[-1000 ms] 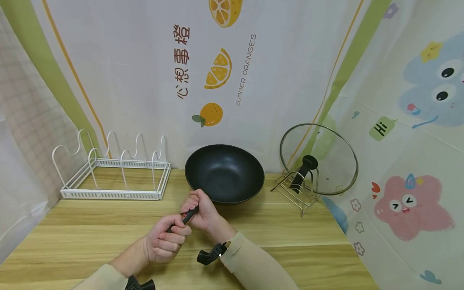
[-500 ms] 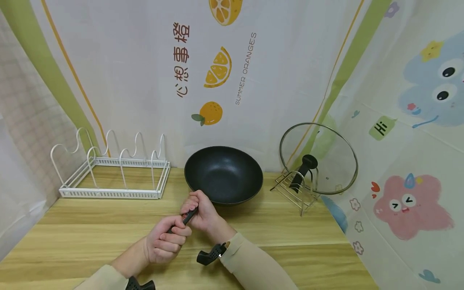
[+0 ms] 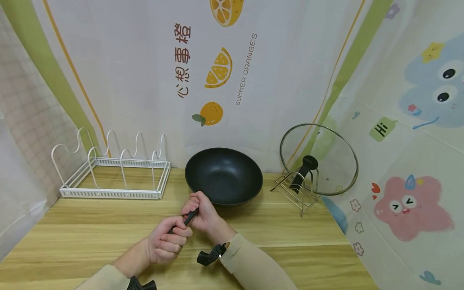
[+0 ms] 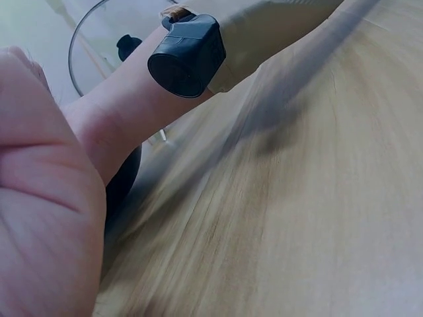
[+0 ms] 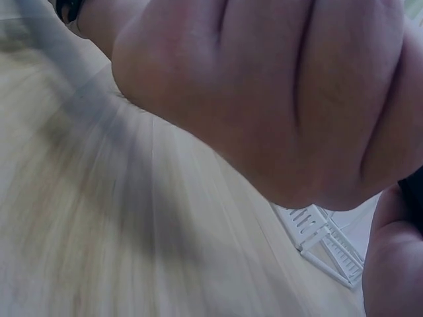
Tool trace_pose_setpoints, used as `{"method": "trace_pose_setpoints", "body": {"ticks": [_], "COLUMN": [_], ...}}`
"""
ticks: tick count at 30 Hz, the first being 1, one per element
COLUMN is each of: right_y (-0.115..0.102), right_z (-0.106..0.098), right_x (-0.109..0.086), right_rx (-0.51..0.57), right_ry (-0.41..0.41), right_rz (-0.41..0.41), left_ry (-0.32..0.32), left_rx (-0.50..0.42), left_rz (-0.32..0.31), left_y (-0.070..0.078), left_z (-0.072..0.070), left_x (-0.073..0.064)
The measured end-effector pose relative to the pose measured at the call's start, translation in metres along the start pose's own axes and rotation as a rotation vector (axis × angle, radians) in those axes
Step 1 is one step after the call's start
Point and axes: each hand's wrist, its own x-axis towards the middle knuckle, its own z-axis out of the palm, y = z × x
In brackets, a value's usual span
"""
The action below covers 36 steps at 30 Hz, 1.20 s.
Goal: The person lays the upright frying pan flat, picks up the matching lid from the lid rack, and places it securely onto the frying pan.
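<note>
A black wok (image 3: 224,177) stands out in the middle of the head view, its hollow inside facing me. My left hand (image 3: 168,240) grips the lower end of its dark handle (image 3: 190,216). Higher up, close to the bowl, my right hand (image 3: 204,212) wraps round the same handle. Only a short stretch of handle with red marks shows between the two hands. In the left wrist view the left palm (image 4: 43,198) fills the left side. Curled fingers (image 5: 264,99) of the right hand cover much of the right wrist view. Whether the wok's base touches the table cannot be seen.
A white wire rack (image 3: 112,194) with several curved dividers stands at the back left. At the back right a glass lid (image 3: 335,157) with a black knob leans in a small metal stand (image 3: 302,207). Printed curtains (image 3: 145,80) hang behind the wooden table (image 3: 90,237).
The wok's rim has dipped very slightly toward me and shifted a touch left. Both hands keep their hold on the handle, almost unmoved.
</note>
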Motion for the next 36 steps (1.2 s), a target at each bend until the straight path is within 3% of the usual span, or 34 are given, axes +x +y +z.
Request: {"method": "trace_pose_setpoints", "body": {"ticks": [26,36], "right_y": [-0.0013,-0.0013], "right_z": [-0.0078,-0.0087], "right_x": [0.0025,0.0023], "right_rx": [-0.005,0.001], "right_ry": [-0.003,-0.008], "right_rz": [0.0,0.016], "left_ry": [0.007,0.065], "left_rx": [-0.005,0.034], "left_rz": [-0.016,-0.014], "left_y": [0.0012,-0.0004], "left_z": [-0.0051,-0.0026], "left_x": [-0.0002,-0.0029]}}
